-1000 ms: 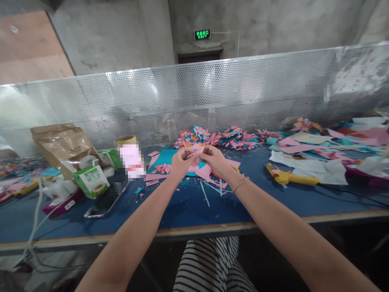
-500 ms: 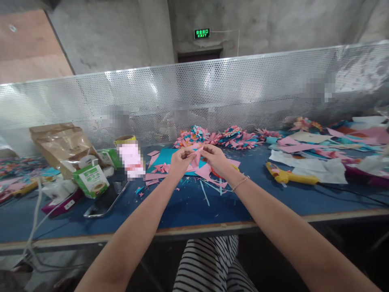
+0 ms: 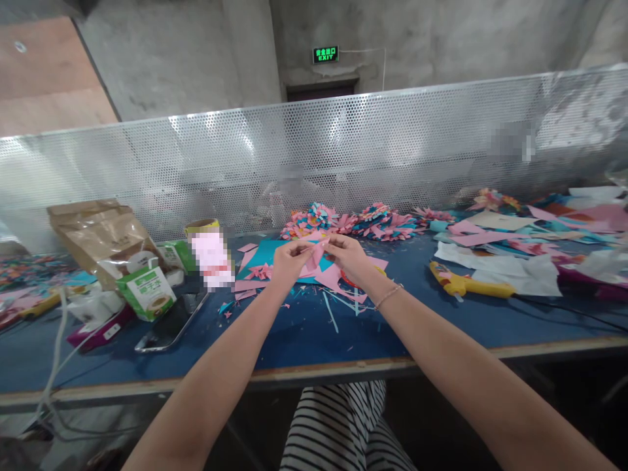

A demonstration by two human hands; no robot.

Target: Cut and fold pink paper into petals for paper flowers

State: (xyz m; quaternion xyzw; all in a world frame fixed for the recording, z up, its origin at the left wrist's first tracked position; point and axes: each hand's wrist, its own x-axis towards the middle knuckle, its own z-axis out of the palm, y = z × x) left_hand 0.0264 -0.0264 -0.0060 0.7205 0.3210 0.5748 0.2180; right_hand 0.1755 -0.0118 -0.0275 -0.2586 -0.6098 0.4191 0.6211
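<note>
Between my two hands is a small piece of pink paper (image 3: pixel 318 254), pinched from both sides above the blue table (image 3: pixel 314 333). My left hand (image 3: pixel 290 260) closes its fingertips on the left side of the paper. On the right side, my right hand (image 3: pixel 346 259) pinches it with thumb and fingers. A blue sheet of paper (image 3: pixel 263 252) lies beneath, with a pink paper flower (image 3: pixel 261 271) on it by my left hand. Under my right hand are pink offcuts (image 3: pixel 333 280) and a red and yellow ring-shaped thing, mostly hidden by the wrist.
Pink and blue paper flowers (image 3: pixel 387 222) are heaped at the back. A yellow glue gun (image 3: pixel 468 286) lies at right beside white paper (image 3: pixel 520 271). On the left are a phone (image 3: pixel 171 322), a green box (image 3: pixel 147 291) and a brown bag (image 3: pixel 98 239). Behind stands a perforated metal screen (image 3: pixel 314 144).
Both hands stay in nearly the same place, still pinching the pink paper. The paper's angle shifts slightly between the fingers; nothing else on the table visibly moves.
</note>
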